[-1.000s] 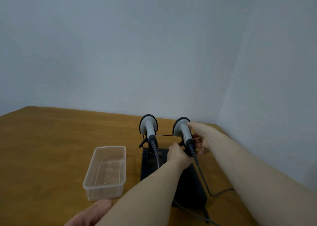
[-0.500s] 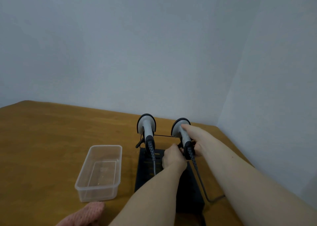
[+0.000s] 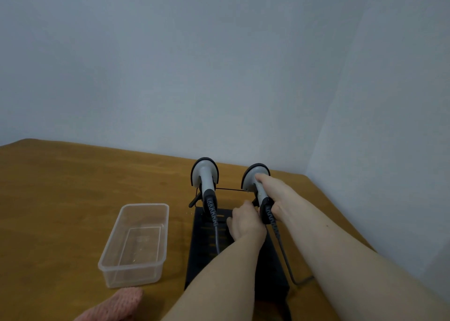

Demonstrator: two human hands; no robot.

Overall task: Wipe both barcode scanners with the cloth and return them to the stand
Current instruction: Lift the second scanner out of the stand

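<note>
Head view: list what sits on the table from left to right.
Pink cloth → clear plastic container → left scanner → left hand → right scanner → right hand.

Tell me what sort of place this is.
Probably a plain indoor workbench set in a room corner: a wooden table against bare grey walls, with two corded barcode scanners on a black stand.

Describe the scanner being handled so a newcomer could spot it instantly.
On the wooden table near the wall corner sits a black stand holding two grey scanners. It is the right scanner, gripped by the right hand; the left scanner stands untouched.
</note>
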